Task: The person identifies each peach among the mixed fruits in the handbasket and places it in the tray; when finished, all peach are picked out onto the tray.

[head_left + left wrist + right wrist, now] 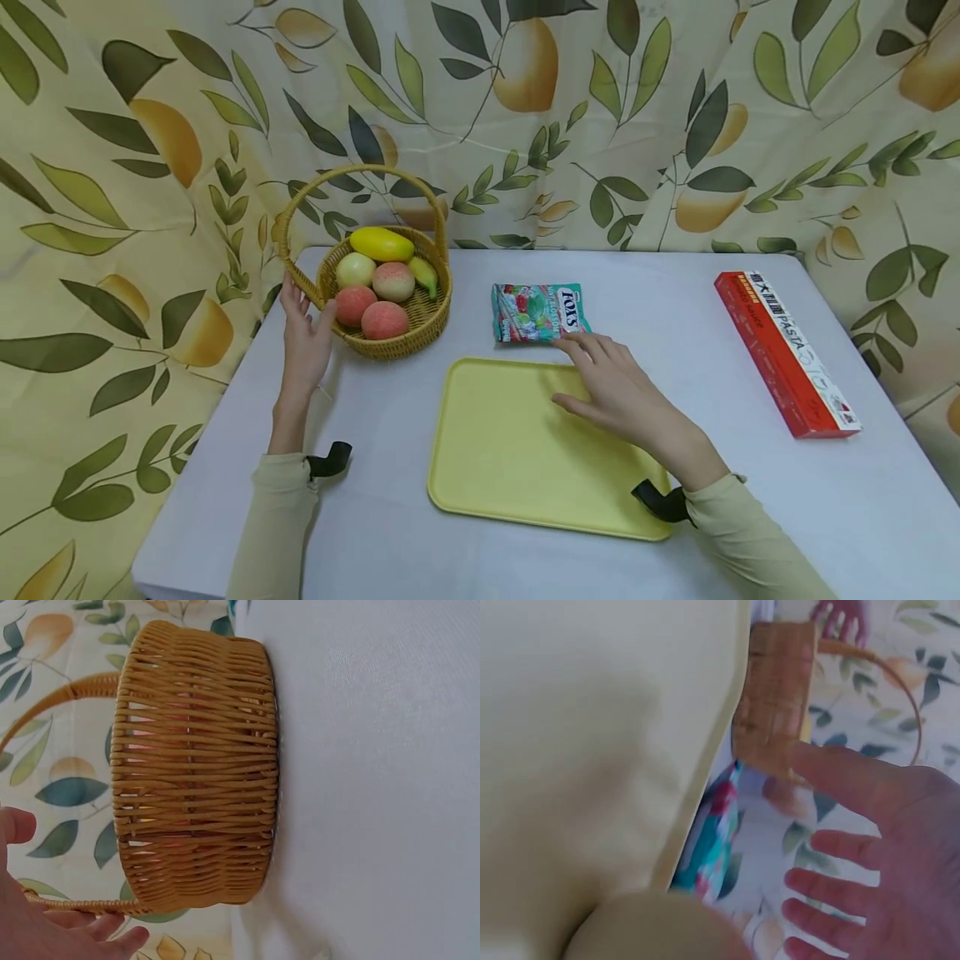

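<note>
A wicker basket (pixel 391 347) with a tall hoop handle (pixel 94 906) stands at the back left, holding several peaches (pixel 385 320), a pale round fruit (pixel 356 271), a long yellow fruit (pixel 381 244) and a small banana (pixel 423 275). My left hand (pixel 306 346) is at the basket's left side, thumb spread and fingers stretched along the outside of the handle's base. Over the far right part of a yellow tray (pixel 487 450) hovers my right hand (pixel 622 392), palm down, fingers extended, holding nothing. Its fingertips come close to a teal FOX'S candy bag (pixel 536 312).
On the right side of the white-covered table (pixel 375 517) lies a long red and white pasta box (pixel 787 358), set at a slant. A cloth (pixel 525 167) printed with leaves and fruit hangs behind the table and along its sides. Black straps (pixel 328 460) are worn at both wrists.
</note>
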`<state>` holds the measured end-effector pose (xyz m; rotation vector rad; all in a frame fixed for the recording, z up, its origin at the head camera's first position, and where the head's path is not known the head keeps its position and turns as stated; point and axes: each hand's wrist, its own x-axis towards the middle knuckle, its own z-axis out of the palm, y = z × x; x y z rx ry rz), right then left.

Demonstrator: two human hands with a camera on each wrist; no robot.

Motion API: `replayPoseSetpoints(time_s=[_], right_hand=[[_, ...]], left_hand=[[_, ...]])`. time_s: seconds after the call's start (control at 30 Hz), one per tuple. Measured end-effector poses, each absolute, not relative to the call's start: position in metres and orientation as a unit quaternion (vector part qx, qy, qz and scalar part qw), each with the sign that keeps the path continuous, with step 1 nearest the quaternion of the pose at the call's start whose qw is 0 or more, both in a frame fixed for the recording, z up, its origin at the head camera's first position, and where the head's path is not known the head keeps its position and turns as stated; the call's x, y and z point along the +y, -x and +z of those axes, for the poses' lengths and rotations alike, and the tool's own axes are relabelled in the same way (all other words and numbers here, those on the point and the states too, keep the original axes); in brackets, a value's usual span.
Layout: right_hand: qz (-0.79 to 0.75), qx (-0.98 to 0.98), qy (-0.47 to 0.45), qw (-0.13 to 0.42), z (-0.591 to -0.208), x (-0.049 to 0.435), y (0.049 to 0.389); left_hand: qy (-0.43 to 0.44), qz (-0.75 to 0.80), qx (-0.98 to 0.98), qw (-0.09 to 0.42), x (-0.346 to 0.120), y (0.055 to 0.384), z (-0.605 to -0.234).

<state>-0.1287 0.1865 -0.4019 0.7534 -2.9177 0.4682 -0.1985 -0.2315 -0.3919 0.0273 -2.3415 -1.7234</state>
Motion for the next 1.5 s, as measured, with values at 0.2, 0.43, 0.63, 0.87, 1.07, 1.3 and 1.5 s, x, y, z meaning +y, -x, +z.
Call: replayPoseSetpoints(time_s=[0.2,0.43,0.63,0.87,1.07,1.3,1.5], right_hand=[[0.171,-0.944,-0.282,0.024,-0.398,0.144,0.149],[0.173,-0.921,-0.347,-0.032,-0.375,0.079,0.202],[0.117,-0.898,-0.422,-0.037,-0.366,-0.006,0.254],[0.049,-0.870,-0.487,-0.059,-0.385,-0.072,0.270],[0.023,-0.862,-0.501,-0.077,-0.384,-0.087,0.263],[0.003,-0.874,-0.480,-0.072,-0.384,-0.069,0.266],[-0.016,-0.914,-0.404,-0.042,-0.393,-0.054,0.274]], left_hand=[[-0.005,-0.577,-0.807,0.125,-0.238,0.210,-0.414],[-0.012,-0.578,-0.805,0.133,-0.244,0.219,-0.426],[-0.021,-0.576,-0.805,0.138,-0.248,0.221,-0.421],[-0.026,-0.572,-0.811,0.121,-0.247,0.215,-0.427],[-0.010,-0.562,-0.816,0.138,-0.246,0.214,-0.423],[-0.003,-0.571,-0.809,0.143,-0.245,0.217,-0.423],[-0.010,-0.572,-0.807,0.143,-0.245,0.215,-0.426]])
